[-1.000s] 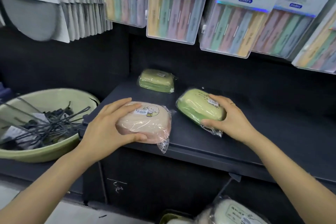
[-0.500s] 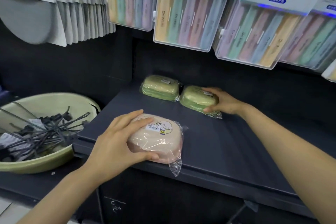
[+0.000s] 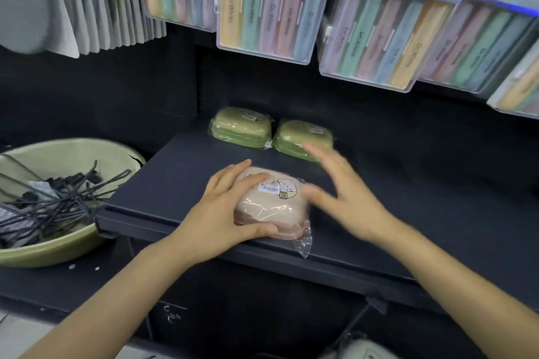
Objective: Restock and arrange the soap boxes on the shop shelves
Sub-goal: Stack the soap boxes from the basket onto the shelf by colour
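A pink soap box (image 3: 272, 202) in clear wrap lies near the front edge of the black shelf (image 3: 408, 213). My left hand (image 3: 221, 210) grips it from the left, fingers over the top and thumb along the front. My right hand (image 3: 341, 192) hovers blurred just right of the pink box, fingers spread and holding nothing. Two green soap boxes sit side by side at the back of the shelf, the left one (image 3: 242, 126) and the right one (image 3: 303, 138), touching or nearly so.
A pale green basin (image 3: 73, 151) with black metal hooks stands on the lower ledge to the left. Packs of pastel toothbrushes (image 3: 268, 9) hang above the shelf. Another wrapped white box (image 3: 361, 351) shows at the bottom edge.
My right hand has let go of the second green box beside the first and drawn back toward the pink box. My left hand has slid the pink box further onto the shelf.
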